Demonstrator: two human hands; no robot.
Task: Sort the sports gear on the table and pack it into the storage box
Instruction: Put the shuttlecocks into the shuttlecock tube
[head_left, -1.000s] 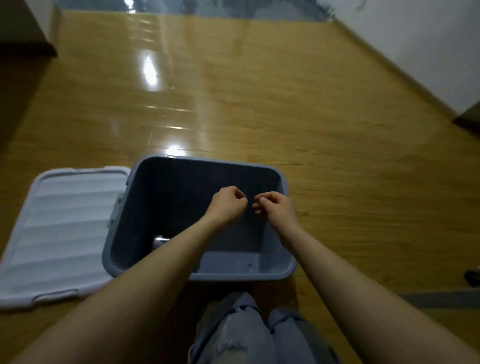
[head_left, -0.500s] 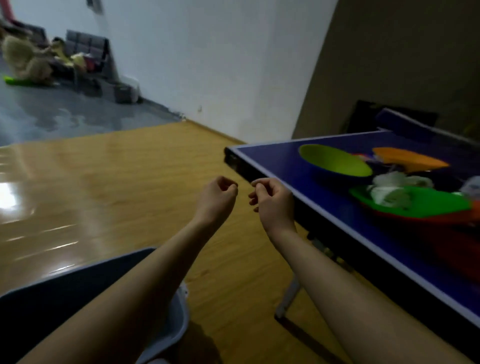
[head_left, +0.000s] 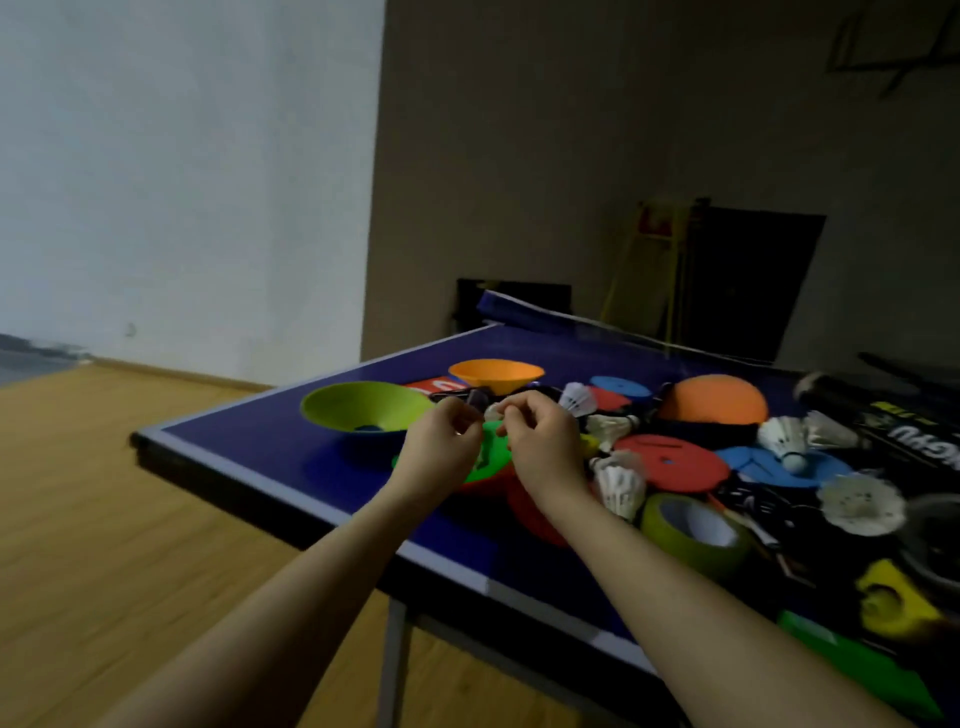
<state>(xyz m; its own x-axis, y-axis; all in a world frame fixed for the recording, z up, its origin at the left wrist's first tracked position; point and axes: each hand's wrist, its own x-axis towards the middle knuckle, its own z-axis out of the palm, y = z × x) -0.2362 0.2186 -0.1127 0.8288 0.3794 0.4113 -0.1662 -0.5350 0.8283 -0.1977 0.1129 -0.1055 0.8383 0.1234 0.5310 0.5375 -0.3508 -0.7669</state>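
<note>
2 bare forearms are stretched from the bottom of the view toward 12 o'clock, over the near edge of a blue table (head_left: 249, 447). The left hand (head_left: 441, 447) and the right hand (head_left: 543, 439) are held close together, just apart, above the gear. The fingers of both hands are curled inward, with fingertips drawn toward the thumbs; whether anything small is pinched between them cannot be told, since that area is blurred.

The sports gear is spread over the table. At 9 o'clock from the left hand a lime cone (head_left: 366, 408) is set upside down, its wide mouth up. At 12 o'clock from the hands an orange cone (head_left: 496, 374) is placed the same way. Under the hands a green disc (head_left: 491, 452) is partly hidden. At 3 o'clock from the right hand a red disc (head_left: 670, 462) lies flat, and beyond it, at 1 o'clock, an orange ball (head_left: 714, 405) is seen. A blue disc (head_left: 763, 465) lies just beside the red disc, with a shuttlecock (head_left: 782, 439) resting on it. At 5 o'clock from the right hand another shuttlecock (head_left: 621, 483) touches a roll of green tape (head_left: 693, 535). The storage box is not in view. A wooden floor (head_left: 130, 519) is seen at 8 o'clock.
</note>
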